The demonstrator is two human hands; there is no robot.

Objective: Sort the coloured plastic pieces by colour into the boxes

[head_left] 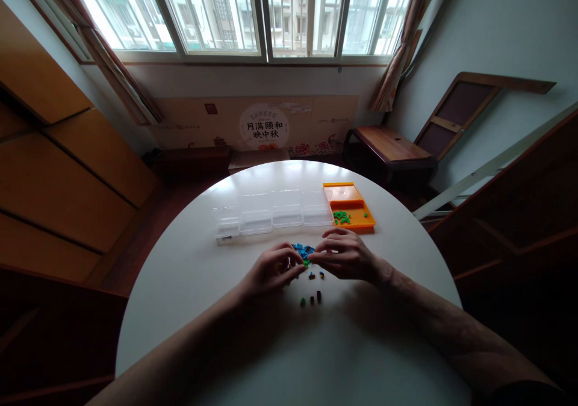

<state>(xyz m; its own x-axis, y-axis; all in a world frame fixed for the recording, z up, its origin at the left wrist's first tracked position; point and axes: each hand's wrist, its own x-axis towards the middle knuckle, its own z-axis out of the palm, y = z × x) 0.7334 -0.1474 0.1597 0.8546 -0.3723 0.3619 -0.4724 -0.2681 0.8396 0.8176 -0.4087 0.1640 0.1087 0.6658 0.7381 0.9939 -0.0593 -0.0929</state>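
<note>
A round white surface [189, 285] is seen from above, and a long clear box [271, 213] with several compartments is set on it. The box is taken here as the landmark. Just beside the right end of the box an orange tray [356, 204] is placed, and a small heap of green pieces [342, 217] is kept in the tray's near part.

On the person's side of the box, near its right half, a little pile of blue pieces [303, 250] is laid on the surface. The left hand [273, 270] is rested at the left of this pile, with its fingers curled in and drawn narrow at the tips. The right hand [345, 255] is rested at the right of the pile, its fingers likewise bent close together and pointed at the blue pieces. Whether a piece is pinched in either hand cannot be told, since the pieces are too small.

Farther from the box, toward the person, a few loose dark pieces [311, 300] are scattered. Beyond the box a wide window [217, 8] is seen.
</note>
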